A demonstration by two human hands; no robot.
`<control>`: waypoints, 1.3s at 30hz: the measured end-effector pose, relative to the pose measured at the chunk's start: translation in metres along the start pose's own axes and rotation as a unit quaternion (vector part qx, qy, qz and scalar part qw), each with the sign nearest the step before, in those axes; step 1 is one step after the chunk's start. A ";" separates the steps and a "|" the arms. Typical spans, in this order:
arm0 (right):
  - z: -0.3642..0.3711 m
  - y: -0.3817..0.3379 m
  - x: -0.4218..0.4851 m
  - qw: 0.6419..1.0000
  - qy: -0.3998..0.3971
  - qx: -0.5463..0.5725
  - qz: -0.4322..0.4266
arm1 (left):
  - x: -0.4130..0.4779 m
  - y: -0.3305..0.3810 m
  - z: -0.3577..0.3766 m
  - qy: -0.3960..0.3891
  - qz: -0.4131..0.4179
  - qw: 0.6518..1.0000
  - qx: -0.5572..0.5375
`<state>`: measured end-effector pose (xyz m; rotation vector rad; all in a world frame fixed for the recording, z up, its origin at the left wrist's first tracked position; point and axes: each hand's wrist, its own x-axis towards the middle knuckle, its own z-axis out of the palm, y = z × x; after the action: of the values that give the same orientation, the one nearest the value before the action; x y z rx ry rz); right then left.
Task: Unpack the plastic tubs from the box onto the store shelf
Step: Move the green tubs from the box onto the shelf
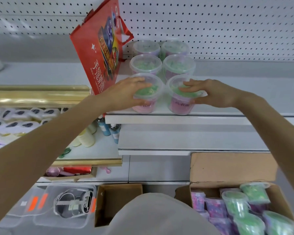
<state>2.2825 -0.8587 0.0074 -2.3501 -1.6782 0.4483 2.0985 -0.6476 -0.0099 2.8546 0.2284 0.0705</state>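
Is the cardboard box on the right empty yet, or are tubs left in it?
Not empty: several green and purple tubs lie inside the open cardboard box.

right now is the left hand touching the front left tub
Touching. The head view shows the left hand wrapped over the front left tub, fingers on its lid.

White Chinese characters, beginning 手摇, are printed down the red carrier bag (98,53); handwriting on the clear plastic tubs (145,106) beside it cannot be read.
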 end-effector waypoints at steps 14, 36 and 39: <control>0.013 -0.015 0.009 0.997 0.058 -0.042 0.041 | -0.001 0.001 -0.002 -0.007 -0.012 1.000 -0.017; 0.068 -0.010 -0.127 0.951 0.023 -0.244 0.186 | -0.012 0.105 0.046 0.067 0.111 0.981 0.148; 0.089 0.012 -0.171 0.942 -0.040 -0.231 0.241 | -0.028 0.124 0.080 0.031 0.122 0.979 0.158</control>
<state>2.2088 -1.0240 -0.0587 -3.1463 -1.3310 0.2430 2.0951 -0.7911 -0.0534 3.1869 -0.1130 0.1888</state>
